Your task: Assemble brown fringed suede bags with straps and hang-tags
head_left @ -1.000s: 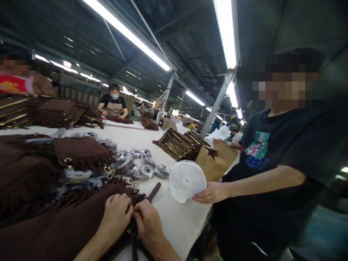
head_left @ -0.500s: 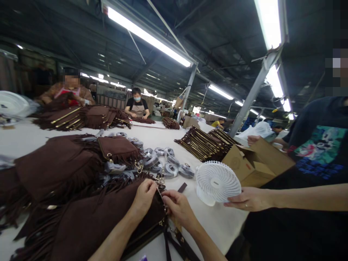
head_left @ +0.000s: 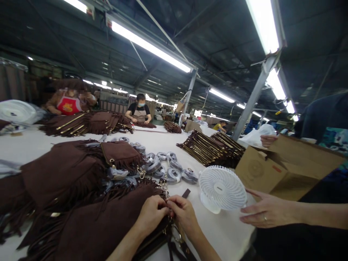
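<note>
A dark brown fringed bag lies in front of me, its gold-coloured metal fittings at the right end. Over that end my left hand is closed, thumb and fingers pinched. My right hand meets it there, also in a pinch. The small part between the fingertips is hidden. Below the right hand hang dark straps with metal rings. Another person's hand, wearing a ring, reaches in from the right beside a white fan standing on the table; the fingertips are close to its rim.
More brown fringed bags are piled at left. Coiled straps in grey wrapping lie mid-table. Behind them is a stack of gold-edged brown pieces. At right, a person holds an open cardboard box. Co-workers sit across the white table.
My hands have shifted right and down and drawn together at the bag's end. The other person's hand has moved off the fan's rim, and the box has come nearer and tilted.
</note>
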Available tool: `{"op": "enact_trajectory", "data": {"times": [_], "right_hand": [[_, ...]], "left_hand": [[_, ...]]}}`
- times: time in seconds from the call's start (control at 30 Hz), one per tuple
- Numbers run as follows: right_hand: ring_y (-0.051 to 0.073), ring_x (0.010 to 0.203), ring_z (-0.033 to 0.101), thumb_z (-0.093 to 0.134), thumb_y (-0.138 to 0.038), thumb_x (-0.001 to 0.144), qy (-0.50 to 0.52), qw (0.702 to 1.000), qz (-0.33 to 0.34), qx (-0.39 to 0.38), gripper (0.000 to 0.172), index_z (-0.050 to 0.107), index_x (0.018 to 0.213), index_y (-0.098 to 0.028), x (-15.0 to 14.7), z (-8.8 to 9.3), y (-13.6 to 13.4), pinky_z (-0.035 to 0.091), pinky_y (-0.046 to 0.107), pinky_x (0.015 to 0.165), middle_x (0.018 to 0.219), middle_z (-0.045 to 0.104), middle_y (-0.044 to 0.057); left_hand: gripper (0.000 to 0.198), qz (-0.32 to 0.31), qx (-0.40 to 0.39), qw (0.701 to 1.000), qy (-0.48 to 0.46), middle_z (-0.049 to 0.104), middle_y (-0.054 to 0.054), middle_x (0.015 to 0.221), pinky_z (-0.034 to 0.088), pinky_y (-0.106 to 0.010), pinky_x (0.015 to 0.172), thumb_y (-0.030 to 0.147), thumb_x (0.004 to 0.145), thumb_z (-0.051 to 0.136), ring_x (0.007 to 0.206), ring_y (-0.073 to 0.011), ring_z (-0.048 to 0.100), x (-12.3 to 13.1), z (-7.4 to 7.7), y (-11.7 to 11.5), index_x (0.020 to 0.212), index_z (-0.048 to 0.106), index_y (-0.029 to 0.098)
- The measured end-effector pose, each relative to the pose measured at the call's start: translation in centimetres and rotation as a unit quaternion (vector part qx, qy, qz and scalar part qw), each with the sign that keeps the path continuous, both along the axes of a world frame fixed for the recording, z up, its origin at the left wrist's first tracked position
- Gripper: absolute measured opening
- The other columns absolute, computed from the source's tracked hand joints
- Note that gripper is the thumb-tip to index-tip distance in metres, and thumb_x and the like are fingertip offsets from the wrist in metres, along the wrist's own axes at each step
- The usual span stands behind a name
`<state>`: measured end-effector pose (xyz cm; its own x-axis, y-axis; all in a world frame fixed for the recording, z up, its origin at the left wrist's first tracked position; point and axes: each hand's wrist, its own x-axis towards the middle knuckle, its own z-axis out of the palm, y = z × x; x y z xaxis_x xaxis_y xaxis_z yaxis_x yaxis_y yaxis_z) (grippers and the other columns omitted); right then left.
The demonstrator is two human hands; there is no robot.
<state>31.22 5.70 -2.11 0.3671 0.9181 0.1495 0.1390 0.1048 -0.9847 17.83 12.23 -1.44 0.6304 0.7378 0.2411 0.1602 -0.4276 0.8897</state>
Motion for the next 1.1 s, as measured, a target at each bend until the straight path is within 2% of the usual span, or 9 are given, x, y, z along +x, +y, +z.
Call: {"op": "enact_trajectory", "data": {"times": [0.1, 0.23, 0.37, 0.5, 0.7, 0.87, 1.0, 1.1], "right_hand": [[0.012, 0.044, 0.046, 0.075, -0.049, 0.066, 0.002, 1.000, -0.002, 0.008, 0.031, 0.071, 0.069, -0.018, 0.0, -0.2, 0.0, 0.035, 0.024, 0.048, 0.047, 0.053, -0.005], [0.012, 0.044, 0.046, 0.076, -0.049, 0.066, -0.001, 1.000, -0.002, 0.012, 0.032, 0.073, 0.069, -0.017, 0.1, 0.0, 0.0, 0.035, 0.024, 0.048, 0.049, 0.056, -0.003], [0.011, 0.045, 0.045, 0.075, -0.053, 0.066, 0.002, 1.000, -0.014, 0.017, 0.036, 0.072, 0.068, -0.018, 0.1, -0.1, 0.0, 0.034, 0.024, 0.046, 0.049, 0.056, -0.003], [0.011, 0.045, 0.044, 0.075, -0.050, 0.066, 0.000, 1.000, -0.016, 0.013, 0.033, 0.071, 0.068, -0.017, 0.0, -0.2, 0.0, 0.034, 0.023, 0.047, 0.046, 0.053, -0.005], [0.010, 0.043, 0.045, 0.071, -0.052, 0.067, -0.014, 1.000, -0.003, -0.010, 0.035, 0.066, 0.069, -0.018, 0.4, 0.6, -0.1, 0.034, 0.023, 0.046, 0.049, 0.055, -0.005], [0.010, 0.043, 0.045, 0.067, -0.047, 0.070, -0.040, 0.999, 0.018, -0.027, 0.029, 0.060, 0.068, -0.019, 0.6, 1.6, -0.1, 0.035, 0.022, 0.048, 0.045, 0.051, -0.008], [0.009, 0.040, 0.043, 0.065, -0.042, 0.071, -0.047, 0.996, 0.052, -0.053, 0.025, 0.057, 0.067, -0.019, 0.3, 2.1, 0.2, 0.029, 0.020, 0.043, 0.044, 0.051, -0.008], [0.010, 0.044, 0.046, 0.063, -0.043, 0.072, -0.049, 0.995, 0.065, -0.056, 0.025, 0.056, 0.070, -0.019, 0.2, 2.4, -0.1, 0.031, 0.020, 0.045, 0.048, 0.054, -0.007]], "left_hand": [[0.021, 0.020, 0.013, 1.000, 0.005, 0.068, -0.003, 0.072, 0.042, -0.027, 0.070, 0.027, 0.074, 0.053, 0.076, -0.0205, 0.060, 0.3, -0.3, -0.1, 0.063, 0.068, 0.019], [0.019, 0.045, 0.023, 0.999, 0.007, 0.068, -0.004, 0.073, 0.042, -0.028, 0.070, 0.023, 0.073, 0.050, 0.075, -0.0205, 0.060, 0.8, -0.8, 0.2, 0.062, 0.065, 0.018], [0.024, 0.017, 0.009, 1.000, 0.013, 0.070, -0.004, 0.069, 0.042, -0.028, 0.069, 0.026, 0.075, 0.049, 0.071, -0.0211, 0.062, 0.7, -0.7, 0.3, 0.062, 0.068, 0.018], [0.024, -0.017, -0.016, 1.000, 0.004, 0.071, -0.002, 0.071, 0.042, -0.027, 0.070, 0.032, 0.074, 0.053, 0.073, -0.0209, 0.062, 0.5, -0.6, 0.3, 0.067, 0.072, 0.019], [0.018, -0.018, -0.076, 0.996, -0.041, 0.059, 0.002, 0.059, 0.039, -0.025, 0.063, 0.033, 0.066, 0.058, 0.064, -0.0168, 0.053, 0.8, -1.1, 1.0, 0.056, 0.060, 0.018], [0.016, -0.027, -0.147, 0.986, -0.071, 0.049, 0.005, 0.053, 0.033, -0.024, 0.055, 0.033, 0.061, 0.057, 0.056, -0.0135, 0.045, 0.5, -0.3, 1.1, 0.054, 0.055, 0.019], [0.018, -0.042, -0.199, 0.975, -0.088, 0.049, 0.005, 0.053, 0.033, -0.024, 0.055, 0.036, 0.059, 0.057, 0.055, -0.0126, 0.044, 0.1, 0.3, 1.2, 0.058, 0.054, 0.018], [0.020, -0.047, -0.222, 0.969, -0.095, 0.053, 0.004, 0.057, 0.037, -0.025, 0.058, 0.038, 0.060, 0.057, 0.059, -0.0138, 0.047, -0.3, 0.7, 1.4, 0.061, 0.053, 0.019]]}}
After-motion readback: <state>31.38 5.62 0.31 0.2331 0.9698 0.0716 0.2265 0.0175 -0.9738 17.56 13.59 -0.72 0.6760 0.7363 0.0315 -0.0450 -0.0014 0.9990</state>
